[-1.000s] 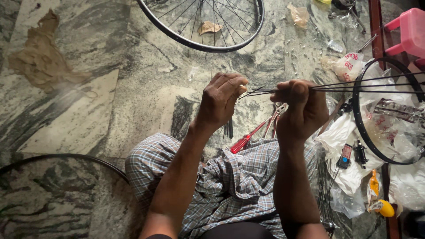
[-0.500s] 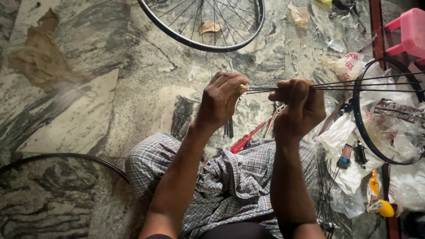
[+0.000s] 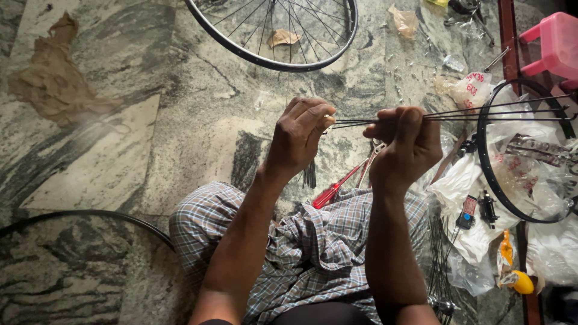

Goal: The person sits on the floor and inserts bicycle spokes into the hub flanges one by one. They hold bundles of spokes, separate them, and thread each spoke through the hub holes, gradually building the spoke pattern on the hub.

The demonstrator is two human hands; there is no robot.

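Observation:
A bundle of thin black wheel spokes [image 3: 481, 112] runs level from the middle to the right edge. My right hand [image 3: 404, 143] is closed around the bundle near its left part. My left hand [image 3: 301, 133] pinches the spokes' left ends with its fingertips, a small metal piece between them. Both hands hover above my lap, which is covered by checked cloth [image 3: 301, 241]. A red-handled screwdriver [image 3: 335, 190] lies on the floor just below the hands, beside a few short dark spokes [image 3: 309, 174].
A spoked bicycle wheel [image 3: 283, 36] lies on the marble floor ahead. A bare black rim [image 3: 489, 174] rests at right over white plastic bags and small parts. A pink plastic stool [image 3: 554, 42] stands top right. Brown paper [image 3: 54, 78] lies at left, another rim [image 3: 90, 218] lower left.
Both hands stay on the spokes in nearly the same place; the right hand has shifted slightly and the left fingers have moved a little at the spoke ends.

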